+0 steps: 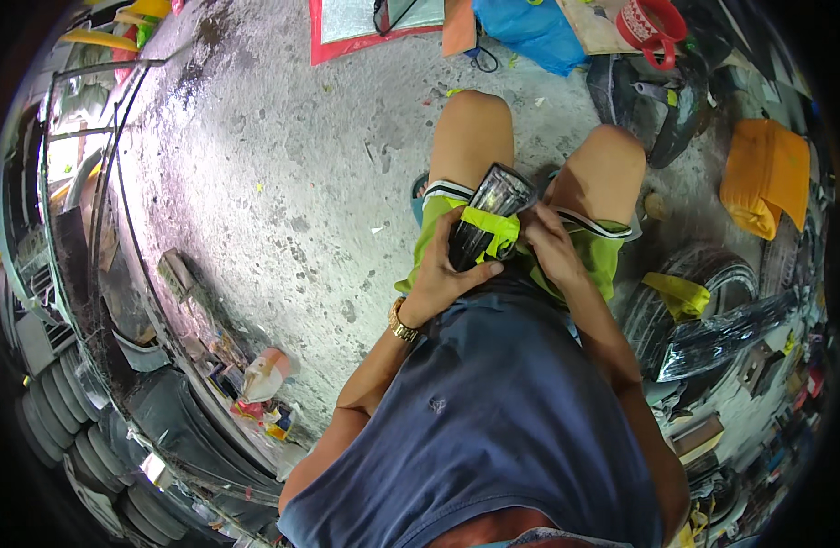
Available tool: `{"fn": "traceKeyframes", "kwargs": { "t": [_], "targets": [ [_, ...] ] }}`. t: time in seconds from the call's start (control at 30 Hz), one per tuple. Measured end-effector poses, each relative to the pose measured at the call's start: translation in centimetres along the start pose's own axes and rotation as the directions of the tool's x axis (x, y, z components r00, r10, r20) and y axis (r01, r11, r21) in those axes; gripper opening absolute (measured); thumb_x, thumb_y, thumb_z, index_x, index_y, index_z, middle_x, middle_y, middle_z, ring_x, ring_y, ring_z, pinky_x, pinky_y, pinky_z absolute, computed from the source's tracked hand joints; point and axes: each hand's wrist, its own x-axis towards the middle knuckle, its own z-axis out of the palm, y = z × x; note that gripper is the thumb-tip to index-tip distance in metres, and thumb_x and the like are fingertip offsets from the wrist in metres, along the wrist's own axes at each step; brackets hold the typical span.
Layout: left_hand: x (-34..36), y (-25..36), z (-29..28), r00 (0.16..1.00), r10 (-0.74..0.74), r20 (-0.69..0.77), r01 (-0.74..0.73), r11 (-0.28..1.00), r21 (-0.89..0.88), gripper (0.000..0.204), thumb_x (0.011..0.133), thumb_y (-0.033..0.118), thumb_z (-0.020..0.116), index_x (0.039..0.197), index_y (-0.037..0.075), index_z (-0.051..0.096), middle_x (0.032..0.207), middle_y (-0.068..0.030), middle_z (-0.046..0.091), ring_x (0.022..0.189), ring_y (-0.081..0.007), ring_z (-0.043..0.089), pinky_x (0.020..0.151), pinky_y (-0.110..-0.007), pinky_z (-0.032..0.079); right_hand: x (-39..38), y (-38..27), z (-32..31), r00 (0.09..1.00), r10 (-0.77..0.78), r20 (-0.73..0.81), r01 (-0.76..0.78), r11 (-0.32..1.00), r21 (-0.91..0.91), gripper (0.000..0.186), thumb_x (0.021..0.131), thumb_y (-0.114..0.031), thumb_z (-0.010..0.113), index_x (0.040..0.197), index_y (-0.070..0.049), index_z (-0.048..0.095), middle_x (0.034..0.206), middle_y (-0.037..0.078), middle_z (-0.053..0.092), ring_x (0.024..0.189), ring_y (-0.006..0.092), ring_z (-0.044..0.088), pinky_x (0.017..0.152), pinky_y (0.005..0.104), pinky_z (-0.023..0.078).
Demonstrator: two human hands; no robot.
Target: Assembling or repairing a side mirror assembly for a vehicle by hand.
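A black bundle [507,192] with a glossy, clear-plastic-like wrapping is tilted above my lap, between my knees. A bright yellow-green strip [493,225] crosses its middle. My left hand [443,270] is closed around the bundle's left side and lower end, thumb along the bottom. My right hand [552,247] is at the bundle's right side with its fingers bent together near the strip's end; what they pinch, if anything, is hidden.
A tyre [703,274] lies to the right, with a yellow-green piece [680,295] and a plastic-wrapped black length [726,336] on it. Beyond are an orange container [765,173] and a red mug [651,26]. A metal frame [100,228] stands left.
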Motion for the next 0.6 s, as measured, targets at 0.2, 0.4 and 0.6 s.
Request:
{"fn": "traceKeyframes", "kwargs": {
  "t": [0.2,0.4,0.6],
  "targets": [
    [-0.3,1.0,-0.7,0.994,-0.039,0.1,0.072,0.933,-0.354,0.073,0.082,0.026,0.077,0.137,-0.003,0.04,0.129,-0.0109,0.052,0.119,-0.0174,0.049,0.105,-0.032,0.035,0.5,0.0,0.0,0.998,0.067,-0.009,-0.061,0.829,-0.556,0.033,0.086,0.001,0.065,0.118,-0.004,0.059,0.117,0.003,0.064,0.107,0.0127,0.058,0.093,0.029,0.046],
    [-0.3,0.5,0.0,0.999,-0.007,0.041,0.02,0.95,-0.31,0.055,0.09,0.03,0.068,0.131,-0.001,0.048,0.12,-0.0063,0.057,0.112,-0.0139,0.052,0.099,-0.029,0.039,1.4,-0.4,1.5,0.994,0.007,0.107,0.053,0.838,-0.544,0.02,0.087,-0.001,0.067,0.106,0.0,0.062,0.102,0.004,0.067,0.094,0.0099,0.059,0.086,0.0273,0.048],
    [-0.3,-1.4,-0.5,0.987,-0.117,-0.114,0.035,0.834,-0.551,0.047,0.089,0.026,0.069,0.124,0.001,0.052,0.115,-0.0061,0.06,0.106,-0.0134,0.056,0.095,-0.028,0.043,0.9,-2.5,1.4,0.988,-0.082,0.13,0.147,0.745,-0.65,0.01,0.089,-0.005,0.065,0.093,0.0,0.059,0.085,0.002,0.062,0.081,0.0077,0.054,0.071,0.0256,0.045]
  ]
}}
